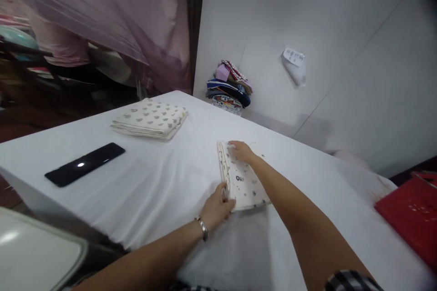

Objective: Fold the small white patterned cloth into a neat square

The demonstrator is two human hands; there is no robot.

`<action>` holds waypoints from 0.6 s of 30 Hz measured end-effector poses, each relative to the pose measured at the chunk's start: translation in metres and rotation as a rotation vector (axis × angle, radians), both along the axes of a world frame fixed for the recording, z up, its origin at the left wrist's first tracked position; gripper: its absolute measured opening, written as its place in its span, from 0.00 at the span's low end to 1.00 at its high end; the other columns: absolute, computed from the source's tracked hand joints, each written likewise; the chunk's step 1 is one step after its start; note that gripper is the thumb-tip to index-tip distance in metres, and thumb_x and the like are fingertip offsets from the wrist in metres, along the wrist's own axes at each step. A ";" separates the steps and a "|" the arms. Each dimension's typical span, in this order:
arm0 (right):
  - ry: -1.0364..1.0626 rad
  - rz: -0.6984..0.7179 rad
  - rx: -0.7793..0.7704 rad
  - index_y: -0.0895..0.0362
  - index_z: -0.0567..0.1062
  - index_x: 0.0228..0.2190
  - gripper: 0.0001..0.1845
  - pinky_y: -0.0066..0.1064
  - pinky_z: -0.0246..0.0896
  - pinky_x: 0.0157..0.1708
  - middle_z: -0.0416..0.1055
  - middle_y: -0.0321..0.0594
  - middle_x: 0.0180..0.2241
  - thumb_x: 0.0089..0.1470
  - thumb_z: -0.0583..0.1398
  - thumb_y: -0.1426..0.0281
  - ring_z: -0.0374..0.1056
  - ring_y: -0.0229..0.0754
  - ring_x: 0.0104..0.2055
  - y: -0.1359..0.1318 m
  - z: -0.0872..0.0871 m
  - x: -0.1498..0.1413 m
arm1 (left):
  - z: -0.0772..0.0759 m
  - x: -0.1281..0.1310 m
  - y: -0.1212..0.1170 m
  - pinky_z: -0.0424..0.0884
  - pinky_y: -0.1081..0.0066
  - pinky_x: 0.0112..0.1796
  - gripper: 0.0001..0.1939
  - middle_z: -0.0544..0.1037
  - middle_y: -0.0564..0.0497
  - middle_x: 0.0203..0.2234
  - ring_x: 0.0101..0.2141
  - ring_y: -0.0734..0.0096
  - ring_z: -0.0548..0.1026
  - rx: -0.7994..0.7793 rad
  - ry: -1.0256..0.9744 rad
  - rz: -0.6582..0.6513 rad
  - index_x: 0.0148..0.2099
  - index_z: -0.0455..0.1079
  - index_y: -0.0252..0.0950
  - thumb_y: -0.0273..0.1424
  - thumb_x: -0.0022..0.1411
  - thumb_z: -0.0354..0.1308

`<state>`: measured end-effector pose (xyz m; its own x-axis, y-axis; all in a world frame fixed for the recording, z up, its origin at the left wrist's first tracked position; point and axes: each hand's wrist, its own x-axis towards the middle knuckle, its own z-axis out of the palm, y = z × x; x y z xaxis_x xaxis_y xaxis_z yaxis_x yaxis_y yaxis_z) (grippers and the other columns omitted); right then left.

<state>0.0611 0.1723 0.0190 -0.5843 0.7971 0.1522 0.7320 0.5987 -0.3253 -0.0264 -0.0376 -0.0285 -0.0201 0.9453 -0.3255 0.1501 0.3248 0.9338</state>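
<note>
A folded white cloth with small grey prints lies on a white-covered table. My left hand, with a silver bracelet at the wrist, grips the cloth's near left corner between thumb and fingers. Across the cloth's far left part rests my right hand, its fingers on the top surface near the folded edge. Whether those fingers pinch the fabric is hard to make out. A second folded cloth, cream with grey leaf-like prints, lies farther back on the left.
A black phone lies at the table's left. Behind the table, a stack of folded clothes stands by the pale wall, which bears a paper note. A red bag is at right. Behind a pinkish curtain, a person is partly visible.
</note>
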 end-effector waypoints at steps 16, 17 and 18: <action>-0.377 0.173 -0.311 0.53 0.77 0.31 0.17 0.30 0.62 0.27 0.75 0.40 0.36 0.32 0.62 0.74 0.69 0.43 0.31 0.079 0.005 -0.052 | -0.001 -0.002 -0.001 0.61 0.70 0.30 0.38 0.71 0.56 0.23 0.26 0.70 0.69 -0.044 0.098 -0.069 0.64 0.48 0.36 0.33 0.52 0.54; -0.386 0.175 -0.323 0.54 0.77 0.30 0.16 0.29 0.61 0.26 0.75 0.40 0.35 0.32 0.62 0.74 0.69 0.43 0.30 0.080 0.007 -0.053 | 0.000 -0.002 -0.001 0.61 0.70 0.31 0.38 0.71 0.56 0.23 0.26 0.70 0.69 -0.052 0.093 -0.074 0.64 0.47 0.36 0.33 0.52 0.54; -0.394 0.179 -0.332 0.54 0.76 0.29 0.15 0.28 0.61 0.25 0.74 0.40 0.34 0.32 0.62 0.74 0.68 0.42 0.29 0.080 0.010 -0.054 | 0.001 -0.002 -0.001 0.62 0.70 0.31 0.38 0.71 0.55 0.24 0.26 0.70 0.69 -0.057 0.085 -0.073 0.64 0.47 0.36 0.33 0.52 0.54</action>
